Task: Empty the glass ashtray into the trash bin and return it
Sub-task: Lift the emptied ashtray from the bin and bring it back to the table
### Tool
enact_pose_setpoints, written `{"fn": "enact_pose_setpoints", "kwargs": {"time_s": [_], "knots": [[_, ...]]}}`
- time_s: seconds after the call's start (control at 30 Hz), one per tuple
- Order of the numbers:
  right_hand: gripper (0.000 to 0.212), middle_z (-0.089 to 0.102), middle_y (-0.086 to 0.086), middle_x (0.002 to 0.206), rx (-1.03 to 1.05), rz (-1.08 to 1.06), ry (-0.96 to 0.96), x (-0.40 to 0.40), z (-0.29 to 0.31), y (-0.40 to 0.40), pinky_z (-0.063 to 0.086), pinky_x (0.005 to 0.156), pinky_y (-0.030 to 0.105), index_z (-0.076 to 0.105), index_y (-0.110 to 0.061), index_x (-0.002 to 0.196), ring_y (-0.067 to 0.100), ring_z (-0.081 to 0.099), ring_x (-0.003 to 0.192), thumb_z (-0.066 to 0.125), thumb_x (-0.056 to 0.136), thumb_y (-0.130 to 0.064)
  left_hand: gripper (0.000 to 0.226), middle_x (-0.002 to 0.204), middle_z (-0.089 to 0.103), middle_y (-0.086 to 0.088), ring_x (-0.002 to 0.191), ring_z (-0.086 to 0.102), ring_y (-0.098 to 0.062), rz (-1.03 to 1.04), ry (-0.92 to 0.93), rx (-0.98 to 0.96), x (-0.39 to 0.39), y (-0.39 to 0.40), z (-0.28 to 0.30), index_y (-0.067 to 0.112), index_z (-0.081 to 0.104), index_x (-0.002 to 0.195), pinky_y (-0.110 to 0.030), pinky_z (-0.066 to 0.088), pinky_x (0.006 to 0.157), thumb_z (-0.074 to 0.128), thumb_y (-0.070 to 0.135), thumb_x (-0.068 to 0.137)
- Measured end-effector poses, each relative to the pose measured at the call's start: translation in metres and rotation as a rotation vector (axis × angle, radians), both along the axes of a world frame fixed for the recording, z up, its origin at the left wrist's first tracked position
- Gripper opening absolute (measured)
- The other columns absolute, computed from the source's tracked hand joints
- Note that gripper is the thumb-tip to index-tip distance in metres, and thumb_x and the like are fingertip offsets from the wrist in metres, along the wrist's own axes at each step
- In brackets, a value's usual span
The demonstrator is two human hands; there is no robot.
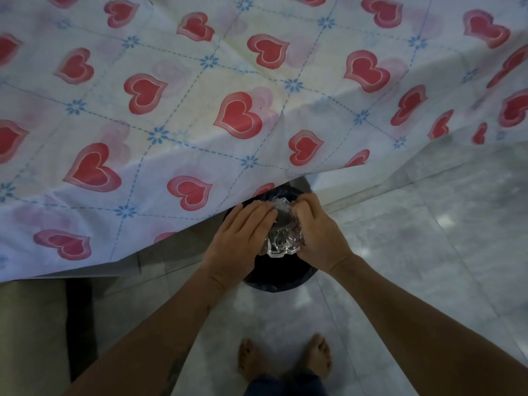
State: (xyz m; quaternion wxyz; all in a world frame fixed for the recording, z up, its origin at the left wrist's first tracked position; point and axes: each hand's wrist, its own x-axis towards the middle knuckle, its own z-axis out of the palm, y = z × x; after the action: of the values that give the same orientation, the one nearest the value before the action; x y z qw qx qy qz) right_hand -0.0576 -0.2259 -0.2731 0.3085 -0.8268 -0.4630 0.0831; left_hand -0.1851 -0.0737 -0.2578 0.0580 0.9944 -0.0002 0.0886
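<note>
The clear cut-glass ashtray [281, 241] is held between both hands directly over the trash bin [281, 277], which is lined with a dark bag and stands on the floor partly under the table edge. My left hand [241, 238] covers the ashtray's left side with flat fingers laid over it. My right hand [317, 232] grips its right side with curled fingers. The ashtray looks tilted or turned over; its contents are hidden by my hands.
A table with a white cloth printed with red hearts [200, 110] fills the upper view and overhangs the bin. Pale marble floor tiles [414, 238] spread to the right. My bare feet [285, 358] stand just behind the bin. A dark furniture side [31, 324] is at the lower left.
</note>
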Motion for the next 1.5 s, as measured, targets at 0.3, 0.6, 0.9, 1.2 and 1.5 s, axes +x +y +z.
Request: {"fn": "enact_pose_setpoints", "kwargs": {"time_s": [0.3, 0.6, 0.9, 1.2, 1.5], "knots": [[0.032, 0.051, 0.002, 0.098, 0.025, -0.072, 0.143, -0.004, 0.047, -0.004, 0.047, 0.053, 0.029, 0.042, -0.014, 0.1, 0.019, 0.053, 0.068, 0.062, 0.075, -0.013, 0.06, 0.135, 0.057, -0.019, 0.127, 0.052, -0.035, 0.144, 0.046, -0.33, -0.004, -0.011, 0.042, -0.001, 0.05, 0.134, -0.042, 0.038, 0.111, 0.06, -0.009, 0.076], [0.036, 0.068, -0.005, 0.084, 0.005, -0.162, 0.376, -0.017, 0.181, 0.001, 0.055, 0.061, 0.031, 0.045, -0.03, 0.126, 0.007, 0.064, 0.07, 0.042, 0.094, -0.014, 0.024, 0.099, 0.069, 0.005, 0.086, 0.062, -0.008, 0.525, -0.086, -0.831, -0.009, -0.004, 0.179, 0.02, 0.062, 0.112, -0.013, 0.045, 0.075, 0.048, 0.009, 0.095], [0.04, 0.069, -0.007, 0.097, 0.125, -0.198, 0.368, 0.007, 0.282, 0.037, 0.054, 0.073, 0.017, 0.048, -0.025, 0.133, -0.003, 0.065, 0.084, 0.044, 0.097, -0.006, 0.02, 0.097, 0.072, 0.001, 0.082, 0.063, -0.016, 0.734, -0.221, -0.999, 0.03, 0.024, 0.27, 0.019, 0.072, 0.104, -0.028, 0.045, 0.075, 0.059, 0.015, 0.089], [0.06, 0.053, 0.023, 0.121, -0.084, -0.284, 0.318, 0.099, 0.268, 0.081, 0.045, 0.07, 0.029, 0.037, -0.02, 0.147, 0.031, 0.058, 0.088, 0.048, 0.092, -0.002, 0.026, 0.095, 0.072, -0.003, 0.073, 0.067, -0.015, 0.852, -0.164, -1.042, 0.121, 0.052, 0.269, 0.017, 0.071, 0.113, -0.024, 0.051, 0.058, 0.056, 0.013, 0.091], [0.065, 0.038, 0.014, 0.14, -0.281, -0.29, 0.381, 0.195, 0.227, 0.12, 0.053, 0.086, 0.035, 0.034, -0.03, 0.144, 0.034, 0.056, 0.109, 0.051, 0.088, -0.002, 0.021, 0.08, 0.067, 0.008, 0.072, 0.063, -0.011, 0.952, -0.032, -1.034, 0.209, 0.066, 0.242, 0.026, 0.069, 0.089, -0.02, 0.044, 0.056, 0.051, 0.016, 0.091]]}}
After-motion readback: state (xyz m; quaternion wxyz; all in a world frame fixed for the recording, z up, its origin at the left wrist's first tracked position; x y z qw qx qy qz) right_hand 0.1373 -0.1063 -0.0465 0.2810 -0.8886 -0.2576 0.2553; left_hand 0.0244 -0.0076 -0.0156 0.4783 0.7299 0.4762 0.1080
